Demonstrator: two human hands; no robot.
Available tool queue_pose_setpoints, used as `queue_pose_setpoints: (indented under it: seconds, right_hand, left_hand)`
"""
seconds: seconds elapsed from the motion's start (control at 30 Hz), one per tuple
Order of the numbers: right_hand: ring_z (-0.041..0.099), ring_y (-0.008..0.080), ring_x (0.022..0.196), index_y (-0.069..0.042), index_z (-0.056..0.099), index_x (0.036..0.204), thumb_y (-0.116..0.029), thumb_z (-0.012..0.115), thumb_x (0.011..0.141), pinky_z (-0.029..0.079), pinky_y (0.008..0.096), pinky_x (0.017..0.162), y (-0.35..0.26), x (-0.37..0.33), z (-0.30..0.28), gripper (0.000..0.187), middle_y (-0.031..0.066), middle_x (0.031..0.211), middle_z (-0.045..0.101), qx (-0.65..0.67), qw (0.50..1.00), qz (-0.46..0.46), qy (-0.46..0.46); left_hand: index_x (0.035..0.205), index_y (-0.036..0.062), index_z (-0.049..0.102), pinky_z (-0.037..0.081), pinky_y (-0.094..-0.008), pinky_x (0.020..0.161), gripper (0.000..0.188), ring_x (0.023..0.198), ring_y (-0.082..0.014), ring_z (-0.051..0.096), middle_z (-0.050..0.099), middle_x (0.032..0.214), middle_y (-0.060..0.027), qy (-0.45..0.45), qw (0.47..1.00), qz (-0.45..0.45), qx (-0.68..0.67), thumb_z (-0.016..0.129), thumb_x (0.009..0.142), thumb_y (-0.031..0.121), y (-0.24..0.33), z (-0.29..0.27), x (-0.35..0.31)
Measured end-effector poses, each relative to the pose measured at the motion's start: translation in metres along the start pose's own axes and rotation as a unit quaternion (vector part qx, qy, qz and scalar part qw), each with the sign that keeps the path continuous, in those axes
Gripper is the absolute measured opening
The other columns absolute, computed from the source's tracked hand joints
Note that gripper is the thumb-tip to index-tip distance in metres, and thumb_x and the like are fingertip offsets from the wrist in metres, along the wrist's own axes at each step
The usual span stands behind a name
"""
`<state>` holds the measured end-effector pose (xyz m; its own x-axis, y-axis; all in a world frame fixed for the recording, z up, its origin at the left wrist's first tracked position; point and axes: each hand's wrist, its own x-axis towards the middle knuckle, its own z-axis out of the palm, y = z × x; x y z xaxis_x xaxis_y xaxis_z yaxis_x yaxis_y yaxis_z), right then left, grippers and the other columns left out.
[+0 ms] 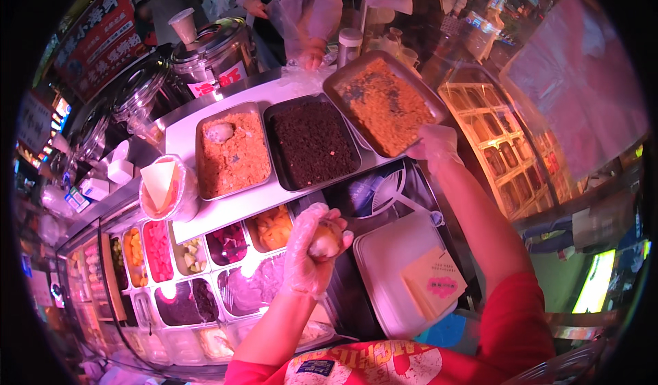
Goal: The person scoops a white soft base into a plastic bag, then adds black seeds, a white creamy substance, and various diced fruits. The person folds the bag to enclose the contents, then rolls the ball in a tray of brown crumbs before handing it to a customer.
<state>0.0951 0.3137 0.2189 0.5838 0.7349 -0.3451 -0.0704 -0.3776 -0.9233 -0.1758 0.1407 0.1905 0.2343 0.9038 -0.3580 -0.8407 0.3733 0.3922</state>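
Note:
My left hand point(306, 255), in a clear plastic glove, is curled round a pale, soft-looking food ball point(326, 239) with a brownish patch. It hovers over the near edge of the topping containers. My right hand point(437, 145), gloved too, grips the near right corner of a metal tray point(439, 105) of orange crumbs point(384, 100). That tray sits askew, overlapping the white counter's right end. Beside it stands a tray of dark brown crumbs point(312, 141). Further left, a pale ball point(219, 133) lies on light orange crumbs point(236, 162) in another tray.
A lined tub point(171, 186) stands at the counter's left. Below are fruit containers point(271, 227). A lidded box point(384, 268) bears a paper bag point(433, 285), near a white fan point(391, 191). Large steel pots point(212, 49) stand far left; another person point(291, 15) handles plastic bags opposite.

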Motion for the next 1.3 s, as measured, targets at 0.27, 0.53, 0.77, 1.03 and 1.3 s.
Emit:
queue_pose_setpoints:
  seconds: [0.27,0.53,0.77,1.03,1.3]
  right_hand:
    - [0.073,0.0276,0.060,0.007,0.069,0.104,-0.002,0.063,0.091,0.061,0.0316,0.049,-0.041,0.029,-0.013,0.017,0.0177,0.089,0.072,-0.108,0.993,-0.042,-0.033]
    - [0.072,0.0280,0.061,0.008,0.067,0.091,0.001,0.065,0.086,0.062,0.0313,0.051,-0.074,-0.009,-0.012,0.009,0.0181,0.086,0.068,-0.111,0.991,-0.057,-0.038]
    - [0.071,0.0291,0.062,0.007,0.065,0.089,0.003,0.067,0.081,0.064,0.0329,0.056,-0.063,0.002,-0.038,0.010,0.0165,0.082,0.064,-0.069,0.994,-0.050,-0.066]
    - [0.070,0.0303,0.061,0.014,0.062,0.096,0.002,0.063,0.083,0.065,0.0377,0.059,0.027,0.016,-0.028,0.017,0.0185,0.085,0.065,0.088,0.993,0.022,-0.071]
    - [0.070,0.0301,0.066,0.009,0.062,0.095,-0.005,0.062,0.087,0.064,0.0344,0.065,0.054,0.007,-0.001,0.016,0.0164,0.087,0.064,0.139,0.986,0.072,-0.062]
  left_hand:
    - [0.112,0.0147,0.065,0.056,-0.0414,0.087,0.029,0.105,-0.0231,0.062,0.065,0.115,-0.0066,-0.044,0.999,-0.024,-0.014,0.073,0.094,0.036,-0.008,-0.006,0.001]
    - [0.112,0.0174,0.065,0.056,-0.0418,0.090,0.028,0.109,-0.0225,0.060,0.063,0.115,-0.0051,-0.080,0.996,-0.043,-0.013,0.071,0.095,0.040,-0.015,-0.005,-0.006]
    - [0.116,0.0173,0.063,0.058,-0.0415,0.089,0.030,0.106,-0.0200,0.062,0.063,0.114,-0.0045,-0.085,0.994,-0.051,-0.035,0.072,0.095,0.036,-0.014,-0.010,-0.006]
    - [0.121,0.0092,0.060,0.061,-0.0401,0.085,0.039,0.098,-0.0178,0.066,0.063,0.109,-0.0058,-0.091,0.979,0.109,0.145,0.079,0.087,0.015,0.038,0.045,0.090]
    - [0.104,0.0006,0.072,0.053,-0.0331,0.073,0.041,0.079,-0.0210,0.064,0.067,0.085,-0.0103,-0.150,0.599,0.448,0.647,0.081,0.087,0.037,0.046,0.115,0.306]
